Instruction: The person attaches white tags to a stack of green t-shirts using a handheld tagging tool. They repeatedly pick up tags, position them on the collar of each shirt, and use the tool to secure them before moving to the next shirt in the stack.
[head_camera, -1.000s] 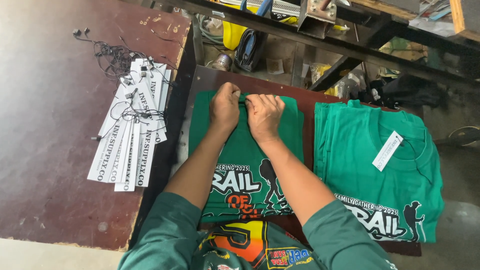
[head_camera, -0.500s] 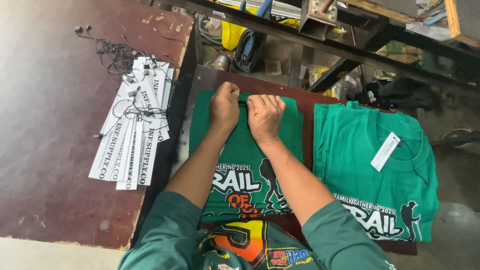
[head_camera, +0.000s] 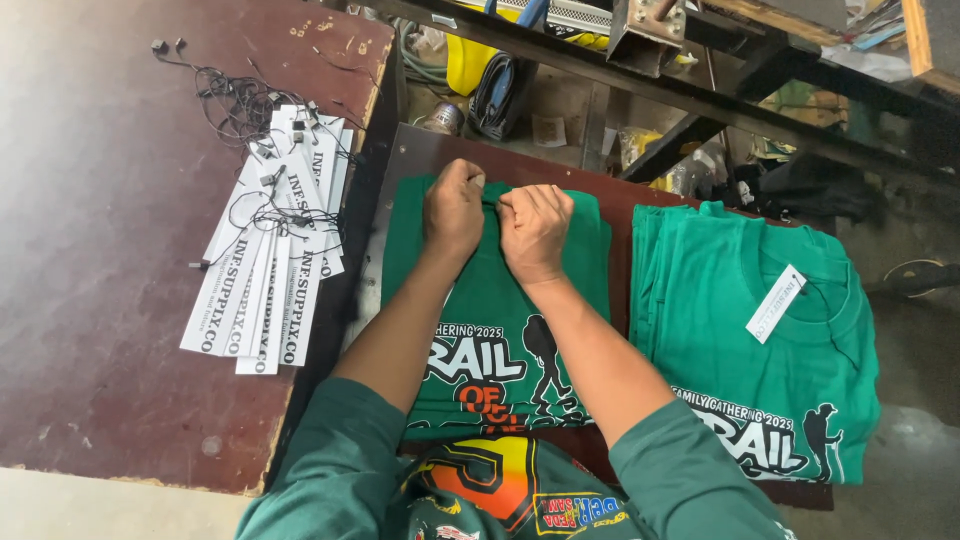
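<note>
A green printed t-shirt (head_camera: 490, 330) lies flat on a dark red board in front of me. My left hand (head_camera: 452, 208) and my right hand (head_camera: 535, 230) rest side by side at its collar, both with fingers pinched on the neck area. What exactly they pinch is hidden by the fingers. To the right sits a stack of matching green t-shirts (head_camera: 760, 350), the top one carrying a white hang tag (head_camera: 776, 303) at its neck.
A fan of white hang tags (head_camera: 270, 285) with black strings lies on the worn brown table (head_camera: 100, 250) to the left. A dark metal frame (head_camera: 640, 75) and cluttered tools and containers lie beyond the boards.
</note>
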